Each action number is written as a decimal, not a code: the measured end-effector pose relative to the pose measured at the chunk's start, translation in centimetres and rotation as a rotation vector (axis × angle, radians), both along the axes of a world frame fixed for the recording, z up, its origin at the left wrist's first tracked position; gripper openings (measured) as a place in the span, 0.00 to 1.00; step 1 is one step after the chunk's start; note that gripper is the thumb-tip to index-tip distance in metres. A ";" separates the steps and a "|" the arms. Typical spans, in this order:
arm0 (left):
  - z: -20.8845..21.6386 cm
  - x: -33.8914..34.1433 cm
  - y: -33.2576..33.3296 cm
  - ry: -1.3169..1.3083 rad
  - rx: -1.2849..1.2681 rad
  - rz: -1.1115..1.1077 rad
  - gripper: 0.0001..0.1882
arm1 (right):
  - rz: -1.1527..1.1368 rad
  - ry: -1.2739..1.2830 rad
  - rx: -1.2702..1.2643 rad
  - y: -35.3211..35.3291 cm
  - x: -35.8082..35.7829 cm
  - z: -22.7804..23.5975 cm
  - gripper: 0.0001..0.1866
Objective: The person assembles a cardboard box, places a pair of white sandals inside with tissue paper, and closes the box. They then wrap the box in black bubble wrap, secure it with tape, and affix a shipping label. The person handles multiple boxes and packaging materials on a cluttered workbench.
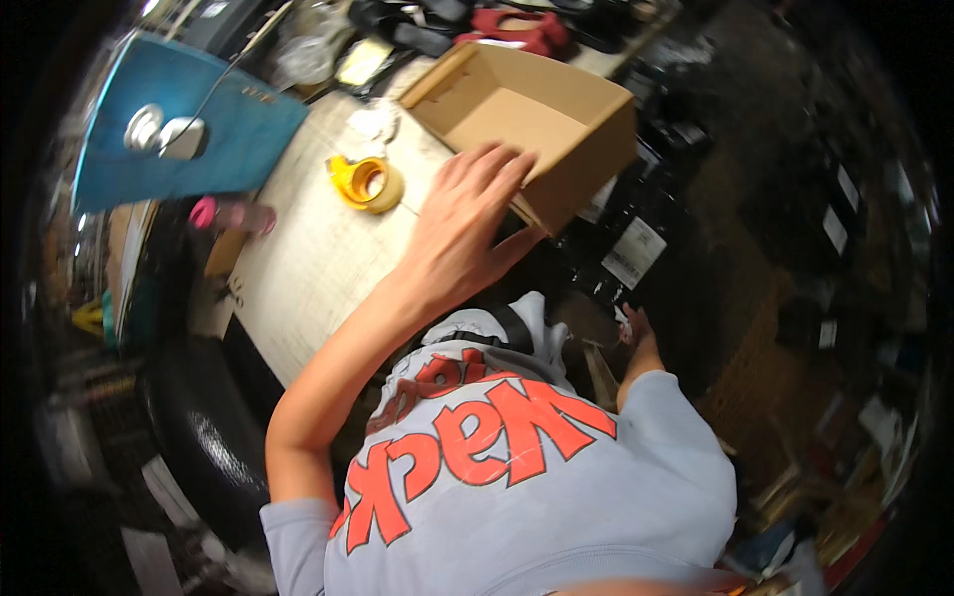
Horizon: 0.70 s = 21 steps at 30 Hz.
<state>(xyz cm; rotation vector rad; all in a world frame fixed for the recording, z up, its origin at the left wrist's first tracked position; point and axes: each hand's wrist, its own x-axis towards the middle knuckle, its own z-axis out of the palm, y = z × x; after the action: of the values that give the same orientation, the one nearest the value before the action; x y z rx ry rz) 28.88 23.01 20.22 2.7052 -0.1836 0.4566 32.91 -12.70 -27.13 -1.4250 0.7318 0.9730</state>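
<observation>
An open cardboard box rests on the worktable, tilted to my view, with a bare inner bottom showing. My left hand reaches over its near side, fingers stretched out and thumb apart, against or just above the rim; exact contact is unclear. Low on the right, my right hand is beside my body, small and partly blurred. Its fingers look closed around something whitish that I cannot make out. Just beyond that hand lies a black plastic package bearing a white label.
A yellow tape dispenser sits on the pale worktable. Crumpled white paper is behind it. At the left are a blue panel and a pink bottle. Dark items and a red item crowd the far end.
</observation>
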 end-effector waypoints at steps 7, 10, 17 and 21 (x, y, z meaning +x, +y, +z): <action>-7.2 6.4 0.3 0.315 0.009 0.110 0.22 | 0.242 -0.248 -0.039 -0.9 2.0 -8.6 0.19; -4.4 6.6 1.5 0.251 -0.115 0.155 0.32 | 0.577 -0.240 -0.015 -1.0 3.8 -3.7 0.17; 9.0 -4.1 7.5 -0.318 -1.388 0.102 0.22 | 0.870 -0.199 -0.288 6.8 7.8 10.0 0.19; 11.2 -13.1 6.6 -0.347 -1.221 0.146 0.19 | 0.840 -0.461 -0.132 13.4 11.2 15.8 0.20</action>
<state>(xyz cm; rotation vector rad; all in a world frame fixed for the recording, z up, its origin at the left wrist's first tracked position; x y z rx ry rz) 15.76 29.62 31.46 1.4384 0.1668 0.7564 44.06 0.70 -11.30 -2.0361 -0.1866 1.1553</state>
